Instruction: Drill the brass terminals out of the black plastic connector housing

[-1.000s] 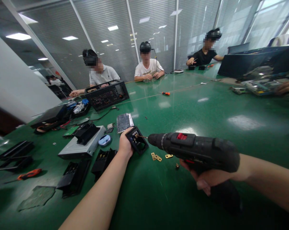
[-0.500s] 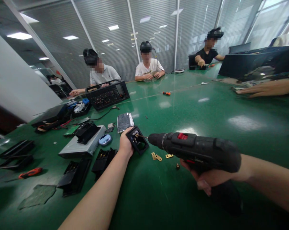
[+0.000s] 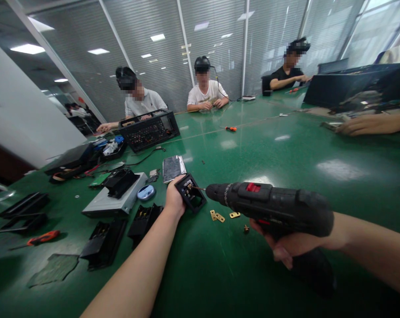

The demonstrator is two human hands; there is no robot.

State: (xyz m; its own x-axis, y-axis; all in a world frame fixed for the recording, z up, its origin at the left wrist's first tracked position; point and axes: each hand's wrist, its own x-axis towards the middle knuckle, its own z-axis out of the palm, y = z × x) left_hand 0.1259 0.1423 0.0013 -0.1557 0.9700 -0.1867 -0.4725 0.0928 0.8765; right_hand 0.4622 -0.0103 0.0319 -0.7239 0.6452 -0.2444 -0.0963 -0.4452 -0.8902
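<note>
My right hand [image 3: 286,249] is wrapped round the grip of a black cordless drill [image 3: 269,205], which points left. Its thin bit reaches into the open side of a black plastic housing [image 3: 200,206]. Brass-coloured parts show inside the housing where the bit's tip is. My left hand [image 3: 175,196] grips that housing from its left side, the fingers partly hidden behind it. Just below the drill's chuck lie several small brass plates [image 3: 220,217] and a small brass screw-like piece [image 3: 246,229].
Two similar black housings [image 3: 102,243] lie left of my forearm, near an orange screwdriver [image 3: 43,238]. Behind them are a grey metal box [image 3: 110,207] and a round blue object [image 3: 146,192]. A black case [image 3: 150,134] stands farther back. Several people sit around the green table [image 3: 269,154].
My hands, the drill and the housing hold nearly the same position. At the far right, a co-worker's hand has shifted slightly right, and the person in black has moved an arm toward the dark case.
</note>
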